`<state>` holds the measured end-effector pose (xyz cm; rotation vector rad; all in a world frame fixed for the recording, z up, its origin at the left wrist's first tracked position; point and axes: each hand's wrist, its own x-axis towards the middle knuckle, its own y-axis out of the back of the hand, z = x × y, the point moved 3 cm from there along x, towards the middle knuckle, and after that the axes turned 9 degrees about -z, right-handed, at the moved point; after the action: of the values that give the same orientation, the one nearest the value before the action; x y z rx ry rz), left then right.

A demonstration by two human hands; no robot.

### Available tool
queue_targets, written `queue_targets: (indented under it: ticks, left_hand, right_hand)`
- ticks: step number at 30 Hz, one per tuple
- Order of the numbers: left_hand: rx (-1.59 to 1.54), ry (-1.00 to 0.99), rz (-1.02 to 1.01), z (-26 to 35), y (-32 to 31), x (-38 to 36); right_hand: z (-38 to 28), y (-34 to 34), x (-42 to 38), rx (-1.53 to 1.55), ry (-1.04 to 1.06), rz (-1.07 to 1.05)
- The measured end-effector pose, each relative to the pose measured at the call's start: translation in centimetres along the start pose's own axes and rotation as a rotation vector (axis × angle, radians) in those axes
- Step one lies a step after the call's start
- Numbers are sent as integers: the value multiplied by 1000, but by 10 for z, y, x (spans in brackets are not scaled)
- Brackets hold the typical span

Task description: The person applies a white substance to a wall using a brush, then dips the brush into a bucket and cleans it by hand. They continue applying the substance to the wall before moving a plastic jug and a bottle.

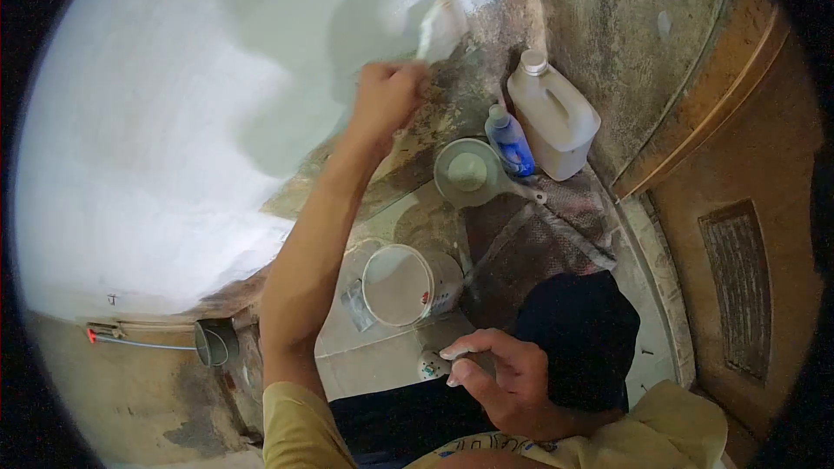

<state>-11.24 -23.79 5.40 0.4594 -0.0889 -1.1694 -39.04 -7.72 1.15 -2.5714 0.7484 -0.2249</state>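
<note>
My left hand (391, 100) is raised near the wall (182, 104), closed round a motion-blurred tool with a pale, flat head (443, 26). The tool's head is at the border between white coating and bare, rough wall. My right hand (508, 378) hangs low over my lap, thumb and forefinger curled but apart, with whitish fingertips and nothing visible between them. Just beside those fingertips is a small white speckled object (432, 366), partly hidden. A white bucket (398, 285) stands on the floor in front of my lap.
A grey handled container with pale contents (467, 171) stands beyond the bucket. Beside it are a blue bottle (511, 143) and a large whitish jug (556, 117). A textured mat (504, 247) lies below them. A dark bucket (214, 343) is at the lower left, a vent (735, 291) at right.
</note>
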Motion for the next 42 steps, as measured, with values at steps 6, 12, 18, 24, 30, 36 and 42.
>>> queue_targets:
  ticks: [6, 12, 18, 24, 30, 36, 42]
  left_hand:
    - [-9, -130, -32, 26, -28, 47]
    - [-54, -61, 58, 17, 21, 15]
    - [-76, 67, 109, -12, 64, -36]
    - [-70, -33, -7, -2, 28, -21]
    - [103, -118, 42, 14, -30, 39]
    - [26, -63, 71, -9, 9, 27]
    - [12, 58, 135, -36, 86, -51]
  right_hand:
    - [-4, 2, -5, -52, 25, -17]
    - [-3, 0, -4, 10, 14, -7]
    - [4, -3, -1, 21, -3, -61]
    - [4, -6, -1, 5, -28, -49]
    - [-1, -5, -6, -16, -1, -27]
    - [0, -4, -8, -43, 54, -14]
    - [4, -8, -2, -27, 13, -65]
